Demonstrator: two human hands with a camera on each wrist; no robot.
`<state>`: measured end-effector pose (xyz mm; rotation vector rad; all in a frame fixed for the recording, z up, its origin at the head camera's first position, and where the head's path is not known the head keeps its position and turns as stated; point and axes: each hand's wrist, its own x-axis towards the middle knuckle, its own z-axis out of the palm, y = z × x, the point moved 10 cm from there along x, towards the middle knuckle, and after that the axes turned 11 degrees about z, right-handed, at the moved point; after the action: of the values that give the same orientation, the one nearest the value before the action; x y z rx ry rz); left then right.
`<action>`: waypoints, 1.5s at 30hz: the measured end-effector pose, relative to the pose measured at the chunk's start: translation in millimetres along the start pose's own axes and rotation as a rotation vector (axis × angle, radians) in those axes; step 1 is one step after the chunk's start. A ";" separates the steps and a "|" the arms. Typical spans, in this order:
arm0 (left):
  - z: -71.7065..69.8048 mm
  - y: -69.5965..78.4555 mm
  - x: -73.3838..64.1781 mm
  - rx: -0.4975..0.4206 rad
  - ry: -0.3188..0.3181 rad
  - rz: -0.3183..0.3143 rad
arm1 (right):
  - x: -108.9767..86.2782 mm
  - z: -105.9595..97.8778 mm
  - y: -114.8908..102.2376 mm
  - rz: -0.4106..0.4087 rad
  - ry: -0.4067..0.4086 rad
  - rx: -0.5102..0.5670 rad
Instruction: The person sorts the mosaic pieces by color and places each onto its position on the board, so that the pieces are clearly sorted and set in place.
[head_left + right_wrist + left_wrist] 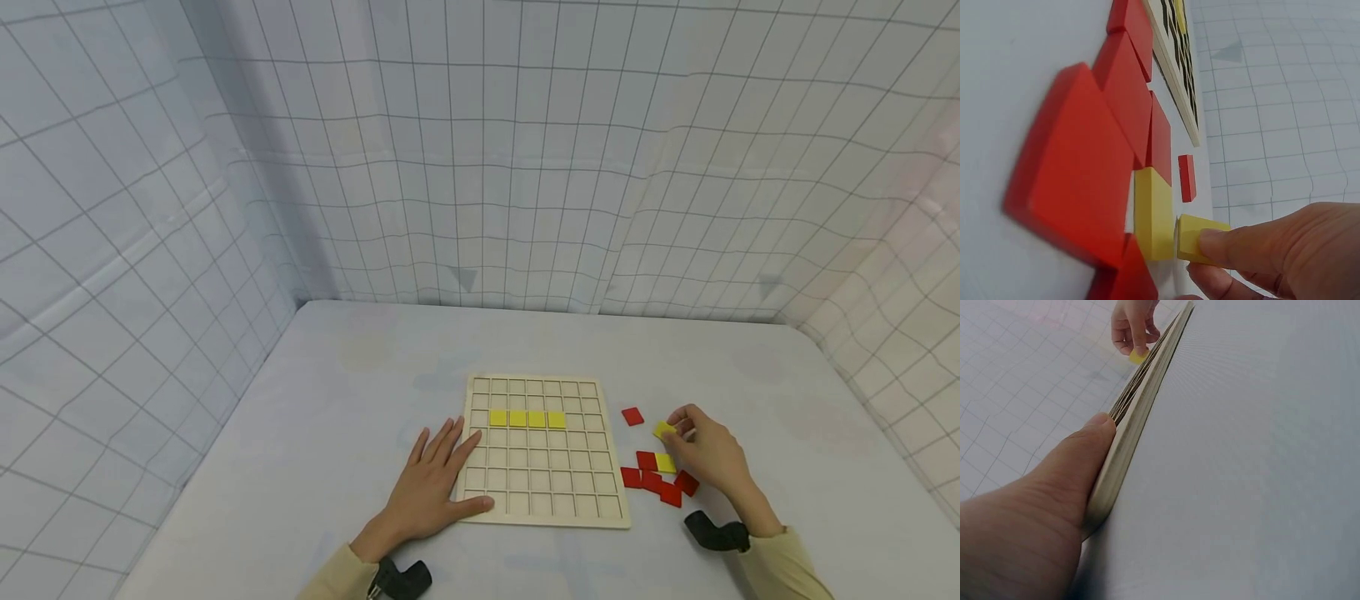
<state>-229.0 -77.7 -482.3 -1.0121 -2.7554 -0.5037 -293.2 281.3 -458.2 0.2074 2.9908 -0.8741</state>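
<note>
Pinching a yellow tile [662, 429], lower right of frame, is the right hand [708, 452]; the left hand [423, 493], fingers spread, touches the board [540, 458]

Studio-like booth [97, 275] walled with gridded cloth [517, 167]

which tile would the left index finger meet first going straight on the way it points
Probably the leftmost yellow tile on the board, ahead of the left hand; fingertip height is hard to judge.
</note>
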 end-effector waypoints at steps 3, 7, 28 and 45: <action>-0.8 0.3 0.2 -0.003 -0.003 -0.002 | -1.5 -0.5 -2.8 0.003 0.006 0.006; -1.5 0.6 0.2 -0.008 -0.008 -0.002 | -3.6 -1.6 -8.4 -0.010 0.030 0.009; -1.4 1.4 -0.2 -0.021 -0.027 -0.005 | -7.0 7.1 -50.3 -0.131 0.070 0.052; 1.0 -1.2 -0.3 -0.014 0.014 0.001 | -7.8 25.3 -86.4 -0.220 0.047 0.063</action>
<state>-229.6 -78.4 -483.7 -1.0091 -2.7427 -0.5282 -297.4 194.6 -432.9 -0.1049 3.0740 -0.9961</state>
